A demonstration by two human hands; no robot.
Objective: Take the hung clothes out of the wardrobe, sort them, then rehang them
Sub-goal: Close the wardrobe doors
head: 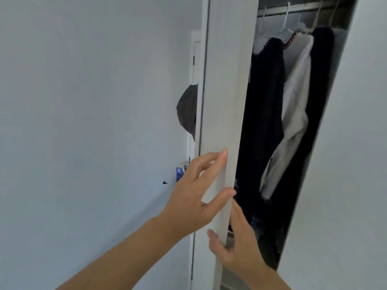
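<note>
Through the head camera I saw both of my hands on the pale wardrobe door (226, 91), which stood partly open and edge-on to the view. My left hand (194, 191) lay against the outer face of the door, fingers nearly straight, with the fingertips (224, 152) reaching the door's edge and the thumb (225, 195) pressed across the panel lower down; it was relaxed and flat rather than clenched, gripping nothing. My right hand (234, 241) sat just below it and grasped the door's edge: the thumb (213, 235) was on the outer face while the fingers went round behind the panel, so I could not see how far they curled. Through the gap to the right of the door the hung clothes were all still inside the wardrobe, hanging from a rail (297, 8) near the top of the opening. Nearest the door hung a dark garment (266, 105), touching a white garment (297, 95) in the middle, and beyond that another dark fleecy garment (323, 65) beside the opening's right edge. White hangers (288, 31) showed above their shoulders, though that part was blurred and I could not count them. Lower in the wardrobe something bluish (256, 225) lay in shadow, too dim to identify. To the left of the door a dark rounded object (187, 114) hung partly hidden behind it, and a small blue item (179, 173) sat near the plain wall (83, 122), just beyond my left hand.
</note>
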